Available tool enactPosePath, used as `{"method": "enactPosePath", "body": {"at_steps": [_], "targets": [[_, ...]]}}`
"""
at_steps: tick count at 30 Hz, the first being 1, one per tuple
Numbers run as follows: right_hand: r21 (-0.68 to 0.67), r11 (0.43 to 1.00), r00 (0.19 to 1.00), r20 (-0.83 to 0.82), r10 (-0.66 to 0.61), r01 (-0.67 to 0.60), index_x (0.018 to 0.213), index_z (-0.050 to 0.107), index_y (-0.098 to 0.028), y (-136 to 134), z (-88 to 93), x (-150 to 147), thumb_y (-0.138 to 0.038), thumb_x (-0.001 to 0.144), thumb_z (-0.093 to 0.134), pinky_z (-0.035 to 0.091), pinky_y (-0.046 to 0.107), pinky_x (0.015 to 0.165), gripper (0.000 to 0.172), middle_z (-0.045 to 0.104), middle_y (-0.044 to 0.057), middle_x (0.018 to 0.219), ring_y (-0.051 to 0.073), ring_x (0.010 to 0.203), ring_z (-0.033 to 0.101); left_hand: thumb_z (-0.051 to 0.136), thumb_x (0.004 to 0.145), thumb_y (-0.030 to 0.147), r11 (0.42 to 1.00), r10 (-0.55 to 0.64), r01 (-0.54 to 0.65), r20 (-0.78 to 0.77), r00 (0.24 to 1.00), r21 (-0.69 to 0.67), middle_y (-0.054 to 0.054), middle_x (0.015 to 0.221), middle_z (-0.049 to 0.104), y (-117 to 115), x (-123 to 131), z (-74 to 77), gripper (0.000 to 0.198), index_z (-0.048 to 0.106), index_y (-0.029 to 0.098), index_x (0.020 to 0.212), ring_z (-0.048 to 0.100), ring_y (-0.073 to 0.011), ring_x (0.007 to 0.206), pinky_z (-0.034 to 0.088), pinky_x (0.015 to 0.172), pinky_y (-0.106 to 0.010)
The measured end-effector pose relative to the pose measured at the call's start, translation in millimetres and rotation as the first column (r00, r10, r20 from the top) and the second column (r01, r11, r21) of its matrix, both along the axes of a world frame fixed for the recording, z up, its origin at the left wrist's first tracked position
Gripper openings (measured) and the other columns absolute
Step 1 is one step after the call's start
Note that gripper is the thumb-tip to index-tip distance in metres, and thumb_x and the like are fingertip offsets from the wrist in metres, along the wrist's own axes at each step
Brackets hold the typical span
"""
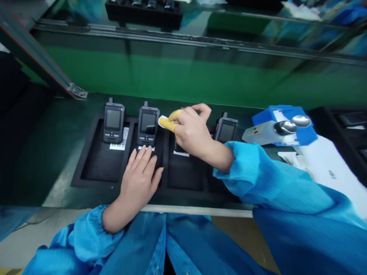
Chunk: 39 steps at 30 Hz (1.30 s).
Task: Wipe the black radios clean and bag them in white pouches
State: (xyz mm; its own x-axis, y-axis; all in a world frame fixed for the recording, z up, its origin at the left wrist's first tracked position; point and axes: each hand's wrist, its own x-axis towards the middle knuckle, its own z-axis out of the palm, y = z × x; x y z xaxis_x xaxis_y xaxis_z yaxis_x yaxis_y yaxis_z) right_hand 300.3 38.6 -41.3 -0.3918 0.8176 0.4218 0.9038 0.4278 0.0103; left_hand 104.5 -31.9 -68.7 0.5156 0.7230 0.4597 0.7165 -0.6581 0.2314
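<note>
My left hand (139, 181) lies palm down over the black compartment tray (101, 164), fingers spread. Its fingertips are at the lower end of a handheld radio (148, 124) with a dark screen and a short antenna. Just right of that radio, my right hand (191, 130) pinches a small white wipe pad (160, 120) between fingers wearing yellow finger covers. Beneath this hand a third radio (179, 147) is mostly hidden. Another radio (113, 122) stands at the tray's left end, and one more (227, 129) lies right of my right wrist.
On the right, a clear bottle with a metal cap (260, 132) leans on a blue box (305, 133). White sheets (329, 168) lie beside it, near a black tray (341, 126). A green panel (172, 76) and metal rail run behind. A shelf above holds another black tray (143, 15).
</note>
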Motion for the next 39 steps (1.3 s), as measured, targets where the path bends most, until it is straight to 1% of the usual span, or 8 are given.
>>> {"method": "enactPosePath", "body": {"at_steps": [5, 10, 14, 21, 28, 32, 35, 39], "targets": [[0.064, 0.998, 1.0, 0.006, -0.023, 0.023, 0.097, 0.067, -0.022, 42, -11.6, -27, -0.014, 0.094, 0.032, 0.018, 0.045, 0.089, 0.035, 0.061, 0.003, 0.094, 0.02, 0.092, 0.044, 0.046, 0.092, 0.035, 0.996, 0.044, -0.053, -0.117, 0.992, -0.073, -0.023, 0.136, 0.051, 9, -7, -6.3, 0.046, 0.051, 0.004, 0.126, 0.045, -0.0352, 0.129, 0.038, 0.105, -0.055], [0.165, 0.979, 0.983, 0.159, 0.093, -0.119, 0.095, 0.067, -0.02, 9, -28.9, -29, -0.015, 0.096, 0.033, 0.019, 0.039, 0.086, 0.034, 0.064, 0.002, 0.086, 0.016, 0.085, 0.045, 0.047, 0.091, 0.035, 0.99, 0.038, -0.057, -0.139, 0.99, -0.133, -0.026, 0.137, 0.049, 8, -3, -8.4, 0.05, 0.049, 0.0, 0.127, 0.044, -0.0362, 0.13, 0.035, 0.108, -0.054], [0.088, 0.962, 0.948, 0.217, 0.233, -0.257, 0.1, 0.066, -0.021, -8, -26.6, -31, -0.015, 0.096, 0.034, 0.019, 0.039, 0.087, 0.033, 0.064, 0.0, 0.083, 0.014, 0.082, 0.045, 0.047, 0.091, 0.032, 0.988, 0.036, -0.055, -0.137, 0.99, -0.142, -0.026, 0.137, 0.049, 7, -4, -9.4, 0.048, 0.049, 0.0, 0.127, 0.043, -0.0362, 0.131, 0.035, 0.108, -0.053], [0.005, 1.0, 0.996, 0.094, -0.005, 0.005, 0.093, 0.066, -0.024, 49, -12.5, -48, -0.019, 0.096, 0.033, 0.018, 0.044, 0.091, 0.033, 0.06, 0.003, 0.091, 0.019, 0.093, 0.044, 0.047, 0.091, 0.031, 0.981, 0.024, -0.049, -0.13, 0.991, -0.188, -0.027, 0.139, 0.046, 7, -4, -8.9, 0.048, 0.049, 0.001, 0.128, 0.04, -0.0363, 0.133, 0.033, 0.109, -0.054], [0.074, 0.953, 0.942, 0.189, 0.276, -0.294, 0.086, 0.068, -0.02, 7, -27.0, -54, -0.018, 0.096, 0.037, 0.016, 0.04, 0.088, 0.032, 0.062, 0.0, 0.083, 0.015, 0.084, 0.043, 0.043, 0.092, 0.032, 0.983, 0.042, -0.065, -0.132, 0.99, -0.172, -0.027, 0.134, 0.051, 6, -2, -10.6, 0.048, 0.05, -0.001, 0.127, 0.044, -0.0357, 0.13, 0.036, 0.108, -0.053], [0.167, 0.973, 0.977, 0.169, 0.132, -0.16, 0.094, 0.068, -0.022, 27, -22.9, -45, -0.018, 0.097, 0.034, 0.015, 0.041, 0.087, 0.035, 0.061, 0.0, 0.084, 0.016, 0.084, 0.043, 0.046, 0.091, 0.031, 0.986, 0.037, -0.06, -0.142, 0.989, -0.156, -0.026, 0.137, 0.049, 7, -3, -8.2, 0.045, 0.054, 0.002, 0.124, 0.043, -0.0366, 0.131, 0.036, 0.108, -0.052], [0.117, 0.993, 0.992, 0.129, -0.012, -0.003, 0.095, 0.068, -0.022, 41, -20.1, -41, -0.017, 0.098, 0.03, 0.014, 0.043, 0.088, 0.038, 0.06, 0.002, 0.086, 0.017, 0.087, 0.044, 0.048, 0.091, 0.031, 0.987, 0.028, -0.049, -0.137, 0.99, -0.151, -0.026, 0.137, 0.049, 7, -4, -7.4, 0.044, 0.056, 0.002, 0.122, 0.043, -0.0372, 0.13, 0.037, 0.108, -0.052], [0.083, 0.987, 0.976, 0.181, 0.119, -0.135, 0.095, 0.068, -0.021, 20, -23.2, -44, -0.016, 0.096, 0.034, 0.015, 0.041, 0.088, 0.035, 0.06, 0.002, 0.084, 0.015, 0.084, 0.044, 0.047, 0.091, 0.03, 0.989, 0.035, -0.05, -0.114, 0.993, -0.138, -0.026, 0.133, 0.052, 8, -3, -8.8, 0.043, 0.057, 0.001, 0.121, 0.046, -0.0375, 0.128, 0.04, 0.105, -0.053]]}}
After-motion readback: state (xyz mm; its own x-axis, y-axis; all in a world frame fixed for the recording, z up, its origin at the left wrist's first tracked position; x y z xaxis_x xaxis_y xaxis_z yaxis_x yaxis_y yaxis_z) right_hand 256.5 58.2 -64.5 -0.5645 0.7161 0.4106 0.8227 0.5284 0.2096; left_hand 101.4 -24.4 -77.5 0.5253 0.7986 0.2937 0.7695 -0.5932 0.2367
